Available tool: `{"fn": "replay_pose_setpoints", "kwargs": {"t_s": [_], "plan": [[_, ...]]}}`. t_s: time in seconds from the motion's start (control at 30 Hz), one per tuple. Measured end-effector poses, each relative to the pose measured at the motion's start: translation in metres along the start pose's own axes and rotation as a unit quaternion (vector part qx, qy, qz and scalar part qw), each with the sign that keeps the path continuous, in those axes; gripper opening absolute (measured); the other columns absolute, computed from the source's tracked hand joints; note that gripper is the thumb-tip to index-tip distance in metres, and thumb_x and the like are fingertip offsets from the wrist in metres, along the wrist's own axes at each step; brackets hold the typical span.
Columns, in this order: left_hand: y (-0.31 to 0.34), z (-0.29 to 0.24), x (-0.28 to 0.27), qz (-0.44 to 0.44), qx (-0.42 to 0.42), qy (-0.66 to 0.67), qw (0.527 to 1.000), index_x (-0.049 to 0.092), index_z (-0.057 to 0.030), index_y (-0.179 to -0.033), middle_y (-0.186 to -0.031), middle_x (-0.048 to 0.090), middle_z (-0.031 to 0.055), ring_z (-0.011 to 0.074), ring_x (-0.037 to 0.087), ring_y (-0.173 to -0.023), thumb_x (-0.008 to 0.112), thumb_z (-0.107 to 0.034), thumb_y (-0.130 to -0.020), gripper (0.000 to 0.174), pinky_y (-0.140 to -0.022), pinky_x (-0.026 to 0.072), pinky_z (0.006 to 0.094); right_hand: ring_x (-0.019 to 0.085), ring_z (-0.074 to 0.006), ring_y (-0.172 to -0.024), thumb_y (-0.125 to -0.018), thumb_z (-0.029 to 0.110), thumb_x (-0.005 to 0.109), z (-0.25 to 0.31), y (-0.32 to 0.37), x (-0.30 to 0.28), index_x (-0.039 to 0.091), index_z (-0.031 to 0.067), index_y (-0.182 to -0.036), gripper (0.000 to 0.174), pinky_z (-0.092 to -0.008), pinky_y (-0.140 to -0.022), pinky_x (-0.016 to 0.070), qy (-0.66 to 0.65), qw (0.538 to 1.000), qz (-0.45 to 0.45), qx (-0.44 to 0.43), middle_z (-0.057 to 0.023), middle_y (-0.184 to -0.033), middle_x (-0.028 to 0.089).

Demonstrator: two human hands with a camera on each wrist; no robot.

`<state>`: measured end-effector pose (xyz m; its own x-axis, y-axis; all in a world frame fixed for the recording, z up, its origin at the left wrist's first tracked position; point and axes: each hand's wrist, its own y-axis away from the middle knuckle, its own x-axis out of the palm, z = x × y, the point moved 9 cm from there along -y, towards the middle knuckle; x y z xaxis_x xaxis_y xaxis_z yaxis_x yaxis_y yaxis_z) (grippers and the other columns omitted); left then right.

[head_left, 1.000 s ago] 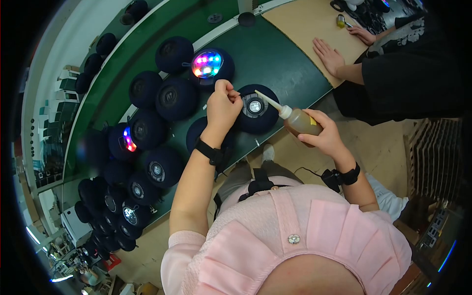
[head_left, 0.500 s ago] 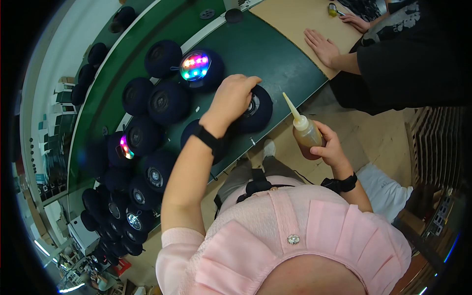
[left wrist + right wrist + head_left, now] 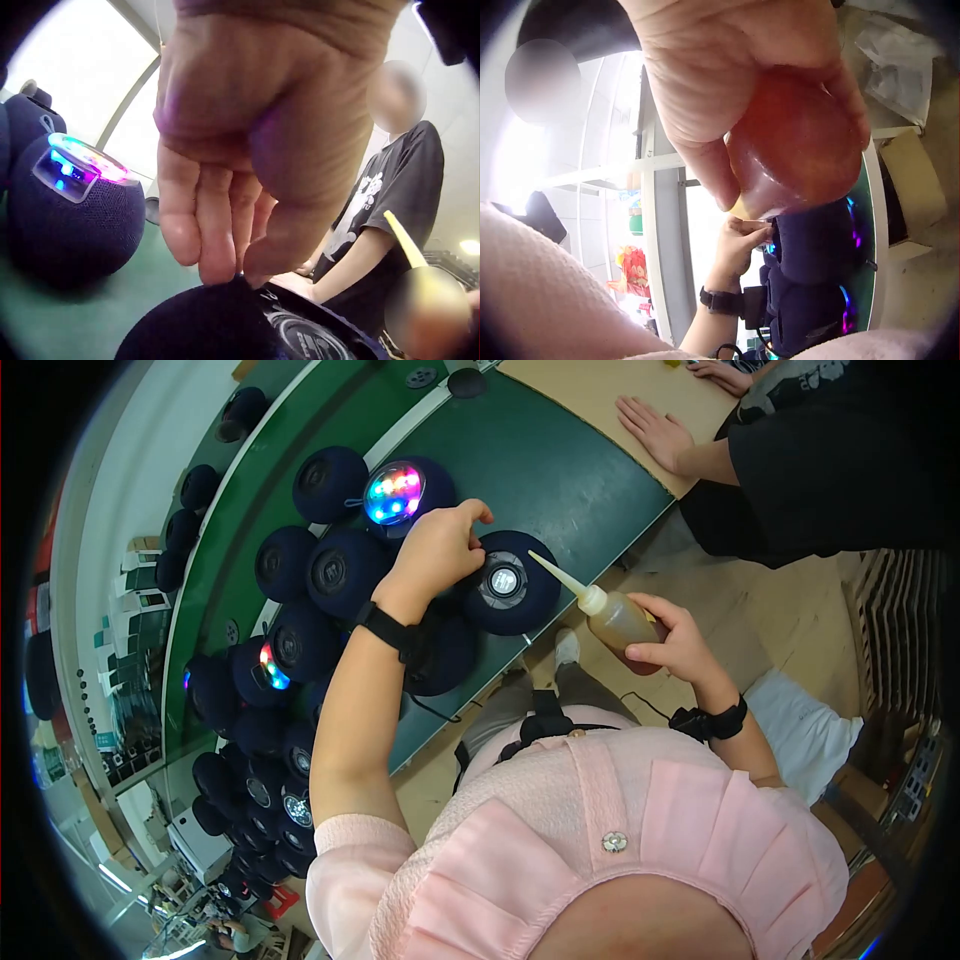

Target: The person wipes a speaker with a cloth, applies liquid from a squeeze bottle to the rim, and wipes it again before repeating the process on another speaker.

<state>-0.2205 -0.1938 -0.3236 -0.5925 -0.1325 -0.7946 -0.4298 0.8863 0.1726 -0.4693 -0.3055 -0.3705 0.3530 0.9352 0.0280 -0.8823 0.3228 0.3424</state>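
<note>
A round dark-blue fabric-covered speaker (image 3: 535,600) lies on the green bench, its ring-shaped base plate and silvery centre facing up. My left hand (image 3: 437,550) is over its left side. Close up in the left wrist view, thumb and fingertips (image 3: 217,270) come together on a raised dark edge of the speaker's cover (image 3: 202,322), beside the base plate. My right hand (image 3: 680,645) grips a squeeze bottle (image 3: 620,622) of amber liquid, its long pale nozzle tilted up-left towards the speaker. The bottle's reddish-brown bottom (image 3: 795,150) fills the palm in the right wrist view.
A speaker with lit coloured lights (image 3: 393,493) stands behind my left hand. Several more dark speakers (image 3: 345,570) crowd the bench to the left. Another person's hand (image 3: 655,435) rests on a tan board (image 3: 580,390) at the upper right. The bench's front edge runs diagonally.
My left hand went across the speaker's middle, then back to its left side, uncovering the base plate. The bottle swung away upright, then tilted back so its nozzle points towards the speaker.
</note>
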Motion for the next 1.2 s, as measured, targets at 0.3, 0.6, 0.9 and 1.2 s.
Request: {"fn": "replay_pose_setpoints", "kwargs": {"t_s": [0.3, 0.6, 0.9, 1.2], "plan": [[0.013, 0.034, -0.001, -0.135, -0.079, 0.08, 0.984, 0.047, -0.0023, -0.079, -0.061, 0.058, 0.0069, 0.0159, 0.059, -0.055, 0.061, 0.005, -0.063, 0.022, -0.053, 0.0468, 0.0274, 0.057, -0.02, -0.097, -0.065, 0.024, 0.079, 0.035, -0.016, 0.017, 0.057, -0.0037, -0.114, 0.061, -0.0297, -0.085, 0.0436, 0.173, 0.984, 0.011, -0.035, -0.012, -0.105, 0.059], [0.029, 0.062, 0.023, -0.124, -0.184, 0.333, 0.917, 0.037, -0.007, -0.078, -0.058, 0.052, 0.0047, 0.013, 0.056, -0.051, 0.06, 0.008, -0.063, 0.031, -0.048, 0.0449, 0.0247, 0.059, -0.0286, -0.091, -0.064, 0.029, 0.077, 0.057, -0.025, 0.03, 0.061, 0.0002, -0.11, 0.057, -0.0342, -0.08, 0.0468, 0.309, 0.95, -0.009, -0.054, -0.0165, -0.098, 0.06], [0.035, 0.066, 0.023, -0.148, -0.177, 0.28, 0.932, 0.043, -0.0055, -0.072, -0.058, 0.055, 0.0051, 0.012, 0.055, -0.052, 0.065, -0.001, -0.06, 0.026, -0.049, 0.0443, 0.0262, 0.061, -0.0318, -0.088, -0.064, 0.027, 0.075, 0.068, -0.024, 0.041, 0.061, 0.0002, -0.109, 0.054, -0.0354, -0.078, 0.0481, 0.363, 0.931, -0.017, -0.04, -0.017, -0.098, 0.061], [0.034, 0.057, 0.019, -0.148, -0.159, 0.212, 0.953, 0.041, -0.005, -0.072, -0.057, 0.054, 0.0057, 0.0122, 0.056, -0.051, 0.063, 0.003, -0.06, 0.026, -0.048, 0.0435, 0.0243, 0.06, -0.0321, -0.088, -0.065, 0.027, 0.074, 0.071, -0.016, 0.047, 0.061, 0.0005, -0.109, 0.052, -0.0364, -0.078, 0.0479, 0.389, 0.918, -0.051, -0.047, -0.0168, -0.098, 0.062]]}}
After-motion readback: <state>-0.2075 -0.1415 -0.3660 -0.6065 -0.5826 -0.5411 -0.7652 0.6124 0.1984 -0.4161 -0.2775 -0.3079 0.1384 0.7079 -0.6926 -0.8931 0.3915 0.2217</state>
